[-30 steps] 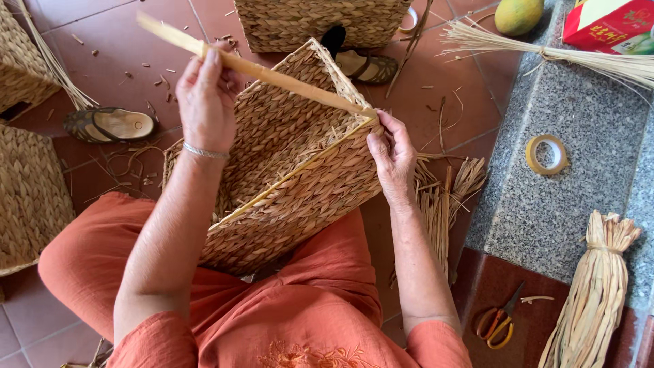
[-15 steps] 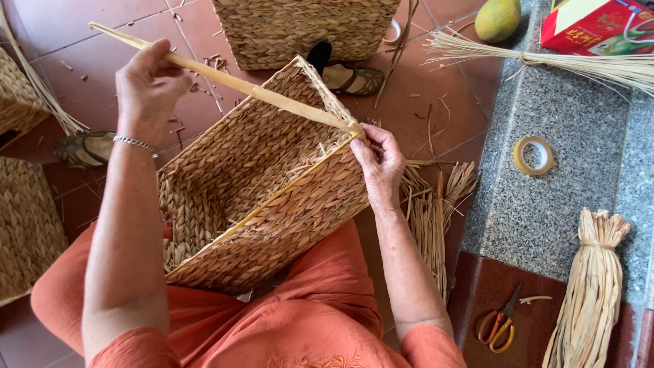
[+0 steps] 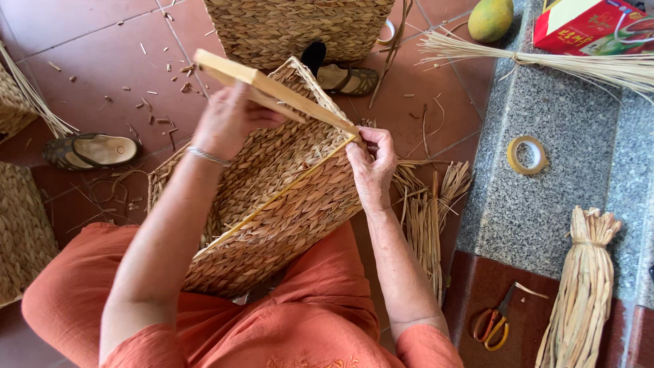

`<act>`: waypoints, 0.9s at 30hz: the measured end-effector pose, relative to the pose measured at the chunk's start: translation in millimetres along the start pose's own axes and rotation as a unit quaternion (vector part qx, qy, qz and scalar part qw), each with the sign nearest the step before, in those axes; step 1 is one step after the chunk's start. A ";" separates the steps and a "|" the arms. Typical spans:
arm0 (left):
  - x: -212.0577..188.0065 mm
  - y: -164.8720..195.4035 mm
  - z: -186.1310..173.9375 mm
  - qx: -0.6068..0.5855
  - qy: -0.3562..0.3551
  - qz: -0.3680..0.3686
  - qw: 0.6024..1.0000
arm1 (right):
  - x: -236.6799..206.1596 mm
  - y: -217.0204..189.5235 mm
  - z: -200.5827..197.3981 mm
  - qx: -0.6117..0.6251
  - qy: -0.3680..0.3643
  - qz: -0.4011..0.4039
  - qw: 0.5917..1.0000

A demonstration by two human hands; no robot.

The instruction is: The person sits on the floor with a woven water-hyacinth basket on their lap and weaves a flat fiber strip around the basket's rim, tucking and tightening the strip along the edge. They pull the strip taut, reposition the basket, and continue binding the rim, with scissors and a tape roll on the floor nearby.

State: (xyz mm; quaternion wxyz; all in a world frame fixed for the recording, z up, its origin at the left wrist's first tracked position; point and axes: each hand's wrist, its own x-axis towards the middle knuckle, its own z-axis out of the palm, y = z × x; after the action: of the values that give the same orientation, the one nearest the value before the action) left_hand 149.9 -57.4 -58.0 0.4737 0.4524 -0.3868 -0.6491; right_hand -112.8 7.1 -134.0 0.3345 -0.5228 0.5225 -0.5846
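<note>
Far left, a woven panel (image 3: 24, 232) lies flat on the red tile floor (image 3: 102, 61), with a brown sandal (image 3: 92, 150) beyond it among straw scraps. Your left hand (image 3: 228, 123) is wrapped firmly around the upper end of a flat wooden slat (image 3: 272, 92), lifting that end high; it seems held this way so the stick lines up with the basket's rim. The woven rectangular basket (image 3: 286, 204) rests tilted on your lap, its open mouth facing away from you, likely so the rim corner is within reach of both hands. Your right hand (image 3: 373, 163) pinches the slat's lower end against the basket's near corner, fingers closed tight on slat and rim together, apparently pinning the joint. Just right of that hand, a loose sheaf of dried straw (image 3: 429, 218) lies on the tiles, close for grabbing. Further right runs a grey granite step (image 3: 545, 218) carrying a roll of tape (image 3: 526, 155) and a tied bundle of straw (image 3: 582, 286); orange-handled scissors (image 3: 494, 320) sit below on dark tile.
</note>
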 end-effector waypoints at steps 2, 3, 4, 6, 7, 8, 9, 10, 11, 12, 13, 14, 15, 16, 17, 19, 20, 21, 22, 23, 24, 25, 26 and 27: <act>6.0 -11.0 29.5 -0.035 -0.040 -0.005 0.999 | -0.5 -1.7 0.2 0.001 0.001 0.010 1.000; 9.7 -14.9 42.0 -0.051 -0.055 -0.004 0.997 | -0.6 -2.4 0.0 0.000 -0.001 0.012 1.000; 11.5 -18.3 52.2 -0.033 -0.067 -0.024 0.997 | -0.7 -3.5 -0.3 0.000 -0.002 0.014 1.000; 13.6 -23.2 66.9 0.006 -0.094 -0.062 0.994 | -0.3 -5.0 -1.0 0.002 -0.005 0.017 1.000; 14.5 -24.9 71.5 0.000 -0.121 -0.061 0.991 | 0.1 -5.7 -1.5 0.003 -0.006 0.019 1.000; 14.9 -27.2 76.0 -0.007 -0.147 -0.061 0.987 | 0.5 -6.4 -1.9 0.001 -0.007 0.018 1.000; 14.8 -28.9 78.4 -0.014 -0.173 -0.061 0.983 | 0.6 -7.1 -2.0 -0.002 -0.009 0.016 1.000; 15.5 -30.5 80.6 -0.022 -0.169 -0.060 0.984 | 0.7 -7.6 -2.2 -0.005 -0.011 0.014 1.000; 16.2 -31.8 82.0 -0.029 -0.165 -0.059 0.984 | 0.5 -8.3 -2.1 0.005 -0.009 0.023 1.000; 17.1 -32.8 82.9 -0.036 -0.160 -0.059 0.985 | 0.0 -8.7 -2.1 0.015 -0.008 0.033 0.999; 18.1 -33.5 83.3 -0.026 -0.160 -0.060 0.985 | -0.7 -9.2 -1.9 0.025 -0.007 0.044 0.999; 19.3 -33.7 83.4 -0.015 -0.159 -0.060 0.985 | -1.5 -9.4 -1.7 0.037 -0.006 0.036 0.999; 20.6 -33.5 83.5 -0.004 -0.159 -0.061 0.985 | -2.3 -9.5 -1.5 0.049 -0.006 0.029 0.998; 21.8 -32.8 83.4 0.008 -0.164 -0.070 0.984 | -2.9 -9.5 -1.5 0.061 -0.005 0.021 0.998; 23.2 -31.7 83.4 0.019 -0.169 -0.079 0.982 | -3.5 -9.1 -1.5 0.068 -0.007 0.020 0.997; 25.6 -29.5 84.5 0.043 -0.174 -0.080 0.980 | -3.7 -8.1 -1.9 0.082 -0.009 0.017 0.996; 26.6 -28.6 86.0 0.055 -0.174 -0.074 0.980 | -3.4 -7.6 -2.4 0.069 -0.007 0.020 0.997; 27.7 -27.9 87.6 0.067 -0.173 -0.068 0.980 | -3.1 -6.8 -2.6 0.057 -0.006 0.024 0.998; 28.6 -27.5 89.9 0.089 -0.173 -0.058 0.979 | -2.7 -6.3 -3.3 0.044 -0.005 0.028 0.999; 29.6 -27.4 92.3 0.111 -0.173 -0.048 0.978 | -2.4 -5.8 -3.6 0.046 -0.010 0.025 0.999; 30.2 -27.4 94.7 0.133 -0.172 -0.038 0.975 | -2.2 -5.4 -4.1 0.048 -0.015 0.022 0.998; 30.0 -27.9 96.9 0.155 -0.162 -0.027 0.974 | -2.2 -5.1 -4.6 0.051 -0.021 0.019 0.998; 29.5 -28.4 98.7 0.177 -0.152 -0.015 0.972 | -2.3 -5.1 -5.1 0.051 -0.025 0.022 0.998; 28.7 -28.9 99.3 0.199 -0.143 -0.003 0.969 | -2.6 -5.1 -5.8 0.052 -0.030 0.024 0.998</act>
State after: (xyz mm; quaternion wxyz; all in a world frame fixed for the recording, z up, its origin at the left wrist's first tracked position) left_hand 43.5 -70.5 -62.3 0.3119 0.4415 -0.5705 -0.6183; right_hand -116.9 12.2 -129.2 0.3906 -0.5089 0.4940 -0.5868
